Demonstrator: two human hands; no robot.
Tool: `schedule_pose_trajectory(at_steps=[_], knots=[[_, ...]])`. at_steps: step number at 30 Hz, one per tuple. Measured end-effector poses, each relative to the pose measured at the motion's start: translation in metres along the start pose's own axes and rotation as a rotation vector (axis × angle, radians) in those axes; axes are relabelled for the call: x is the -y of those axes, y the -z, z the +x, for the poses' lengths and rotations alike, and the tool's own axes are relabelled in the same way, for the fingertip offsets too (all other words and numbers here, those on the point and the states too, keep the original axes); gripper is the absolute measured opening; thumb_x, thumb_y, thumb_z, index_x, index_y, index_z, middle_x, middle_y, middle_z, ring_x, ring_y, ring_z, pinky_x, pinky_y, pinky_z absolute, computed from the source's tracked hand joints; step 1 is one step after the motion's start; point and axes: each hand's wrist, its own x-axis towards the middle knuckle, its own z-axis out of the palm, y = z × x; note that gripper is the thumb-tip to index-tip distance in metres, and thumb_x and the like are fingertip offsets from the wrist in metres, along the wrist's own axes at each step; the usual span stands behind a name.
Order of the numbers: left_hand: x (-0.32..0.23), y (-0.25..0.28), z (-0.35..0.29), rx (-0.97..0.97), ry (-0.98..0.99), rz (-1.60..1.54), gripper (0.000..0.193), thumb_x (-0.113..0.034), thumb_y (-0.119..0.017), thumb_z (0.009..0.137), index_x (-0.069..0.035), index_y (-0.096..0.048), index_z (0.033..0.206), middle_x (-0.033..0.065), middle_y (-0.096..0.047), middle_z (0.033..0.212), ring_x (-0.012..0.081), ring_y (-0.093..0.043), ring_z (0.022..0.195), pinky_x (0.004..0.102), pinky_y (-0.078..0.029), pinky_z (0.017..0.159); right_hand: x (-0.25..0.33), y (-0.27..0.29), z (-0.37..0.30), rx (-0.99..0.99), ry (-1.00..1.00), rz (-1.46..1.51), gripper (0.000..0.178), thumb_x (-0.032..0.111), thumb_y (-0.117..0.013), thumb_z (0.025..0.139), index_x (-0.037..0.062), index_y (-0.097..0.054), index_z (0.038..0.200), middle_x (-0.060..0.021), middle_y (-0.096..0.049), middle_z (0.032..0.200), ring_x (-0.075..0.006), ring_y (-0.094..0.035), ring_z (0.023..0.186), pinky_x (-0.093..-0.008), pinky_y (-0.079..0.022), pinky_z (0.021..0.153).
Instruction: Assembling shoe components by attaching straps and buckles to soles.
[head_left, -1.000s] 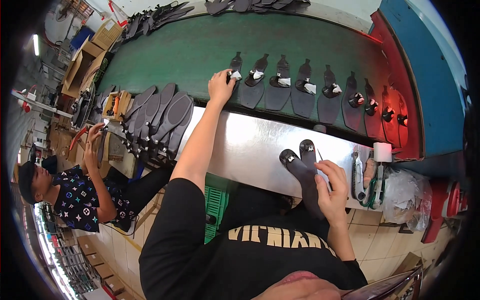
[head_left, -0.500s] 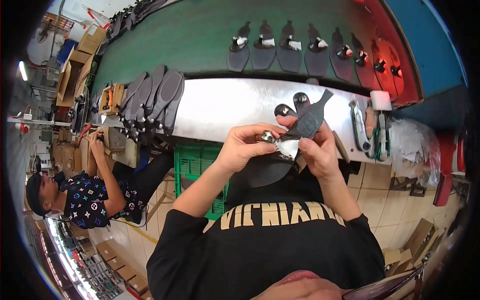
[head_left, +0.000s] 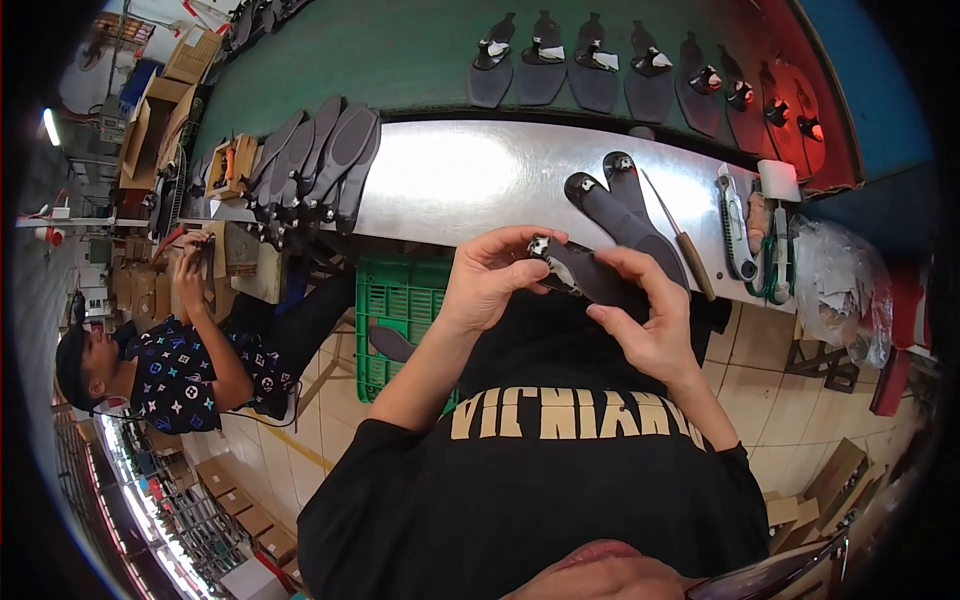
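My left hand (head_left: pixel 495 280) is closed, its fingers and thumb pinching one end of a dark sandal sole (head_left: pixel 585 272) that has a glossy black strap piece. My right hand (head_left: pixel 652 315) holds the other end, fingers over the top and thumb along the near edge. The sole lies roughly level above my lap, its dark side up. Just beyond, two more dark sandals (head_left: pixel 612 212) with shiny black tips rest side by side on the metal bench (head_left: pixel 440 185). Next to them lies an awl (head_left: pixel 688 258) with a wooden handle.
Several sandals (head_left: pixel 594 75) line the green belt (head_left: pixel 400 60); red light falls on its right end. A cutter knife (head_left: pixel 735 230), green-handled scissors (head_left: pixel 778 265) and a plastic bag (head_left: pixel 840 285) lie right. Dark soles (head_left: pixel 320 165) pile left, above a green crate (head_left: pixel 400 300). A co-worker (head_left: pixel 185 370) sits left.
The sandal sole has turned over, from upright with white material and a pointed tail showing to roughly level with its dark face up. My right hand has shifted its hold. The view has tilted slightly.
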Motion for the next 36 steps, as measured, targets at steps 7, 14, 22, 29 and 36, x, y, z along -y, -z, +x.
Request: schedule_pose_trajectory(at_steps=[7,14,22,29,36], knots=[[0.000,-0.001,-0.003,-0.006,-0.017,-0.004,0.030,0.004,-0.068,0.082,0.001,-0.066,0.112,0.0129,-0.069,0.110,0.0129,-0.068,0.086,0.0236,-0.059,0.066,-0.008,0.002,-0.005,0.030,0.002,-0.006,0.049,0.002,-0.077,0.071,0.0005,-0.064,0.119,-0.0153,-0.069,0.108,-0.0238,-0.067,0.097,-0.0302,-0.050,0.087],[0.002,-0.001,-0.002,-0.016,-0.011,0.045,0.032,0.005,-0.066,0.079,0.004,-0.065,0.111,0.0200,-0.067,0.113,0.0185,-0.070,0.087,0.0255,-0.061,0.066,-0.012,0.004,-0.008,0.047,-0.013,0.021,0.050,0.000,-0.076,0.070,-0.0009,-0.064,0.118,-0.0145,-0.068,0.111,-0.0215,-0.066,0.100,-0.0295,-0.049,0.089],[0.000,-0.003,-0.005,-0.002,0.008,0.063,0.032,0.006,-0.070,0.080,0.001,-0.069,0.111,0.0087,-0.070,0.105,0.0113,-0.067,0.085,0.0215,-0.058,0.067,-0.006,0.007,-0.005,0.079,-0.012,-0.024,0.048,-0.001,-0.076,0.069,-0.0017,-0.065,0.116,-0.0144,-0.069,0.105,-0.0214,-0.066,0.094,-0.0283,-0.049,0.085],[0.001,-0.005,-0.007,0.033,-0.069,0.206,0.035,0.008,-0.068,0.081,0.001,-0.068,0.116,0.0138,-0.067,0.115,0.0133,-0.066,0.093,0.0213,-0.056,0.072,-0.002,0.009,-0.002,0.068,0.092,-0.123,0.040,0.003,-0.076,0.071,0.0028,-0.069,0.110,-0.0127,-0.069,0.090,-0.0258,-0.066,0.078,-0.0323,-0.050,0.071],[0.005,0.003,-0.007,0.222,-0.219,0.268,0.042,0.015,-0.061,0.079,0.003,-0.065,0.119,0.0233,-0.057,0.131,0.0239,-0.061,0.114,0.0283,-0.052,0.090,0.002,0.011,0.001,0.134,0.149,-0.218,0.038,0.001,-0.075,0.070,0.0003,-0.068,0.107,-0.0131,-0.067,0.087,-0.0270,-0.064,0.075,-0.0326,-0.049,0.068]])
